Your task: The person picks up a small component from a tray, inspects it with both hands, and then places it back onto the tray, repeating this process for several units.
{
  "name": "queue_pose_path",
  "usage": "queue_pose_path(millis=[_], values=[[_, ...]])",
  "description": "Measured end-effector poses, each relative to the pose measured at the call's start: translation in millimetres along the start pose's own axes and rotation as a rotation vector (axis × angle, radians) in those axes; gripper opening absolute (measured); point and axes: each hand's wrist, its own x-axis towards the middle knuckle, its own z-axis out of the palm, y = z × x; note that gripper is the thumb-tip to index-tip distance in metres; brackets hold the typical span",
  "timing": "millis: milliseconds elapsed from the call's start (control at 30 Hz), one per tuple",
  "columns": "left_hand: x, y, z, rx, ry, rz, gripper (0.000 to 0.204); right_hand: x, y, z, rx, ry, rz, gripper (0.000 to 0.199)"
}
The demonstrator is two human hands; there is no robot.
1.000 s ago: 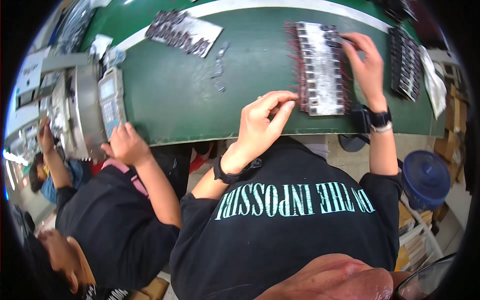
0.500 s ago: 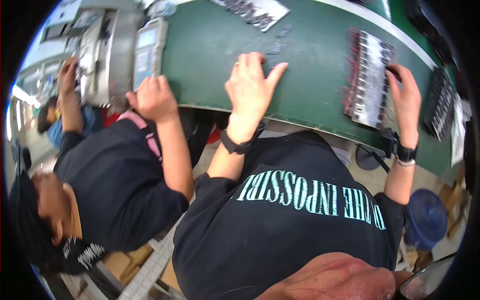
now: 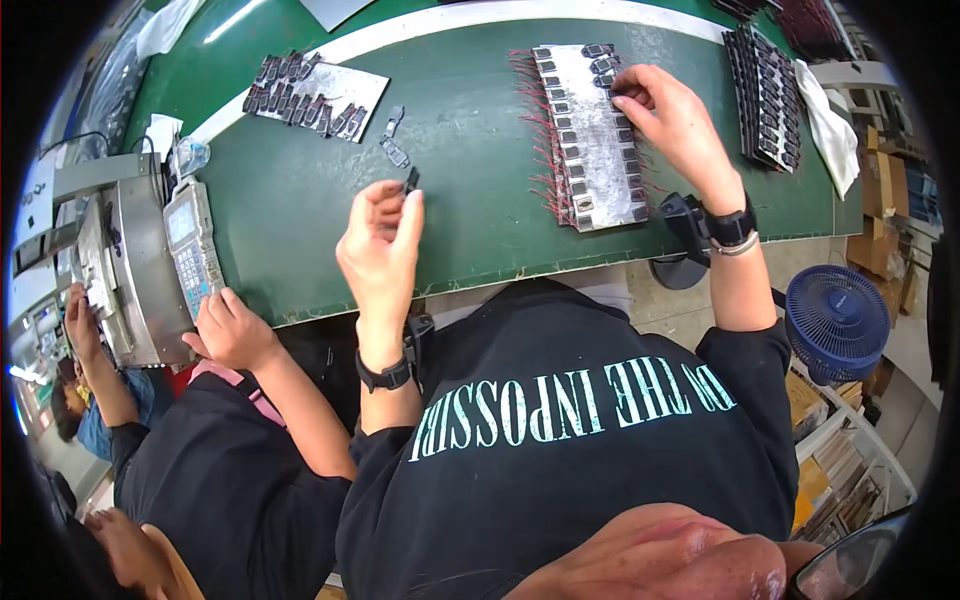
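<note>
Green bench (image 3: 300, 210) runs across the upper field, its near edge curving just above the person's chest. Open mat lies between the left hand and the metal tray (image 3: 592, 140); more bare mat sits left of that hand, up to the keypad unit (image 3: 190, 245) at the left edge. A second tray (image 3: 320, 85) rests far left, and a dark rack (image 3: 765, 95) far right with a white cloth (image 3: 830, 125) beside it. A blue fan (image 3: 835, 320) stands below the bench edge at right.

Left hand (image 3: 380, 250) is raised over the mat near the front edge, fingertips pinched on a small black part (image 3: 410, 180). Two loose parts (image 3: 392, 150) lie just beyond it. Right hand (image 3: 670, 115) rests on the metal tray's far right corner, fingers curled onto the rows of wired parts; a firm grip cannot be confirmed. Hands are well apart.

A co-worker's hand (image 3: 230, 330) touches the keypad unit's lower end.
</note>
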Motion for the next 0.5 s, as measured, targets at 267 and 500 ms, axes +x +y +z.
queue_pose_path(millis=[267,500], values=[[0,2,36,-0.388,-0.137,0.112,0.03,0,21,4,0.143,-0.118,0.107,0.018],[-2,4,44,-0.492,-0.217,0.127,0.029,1,8,5,0.042,-0.069,0.095,0.015]])
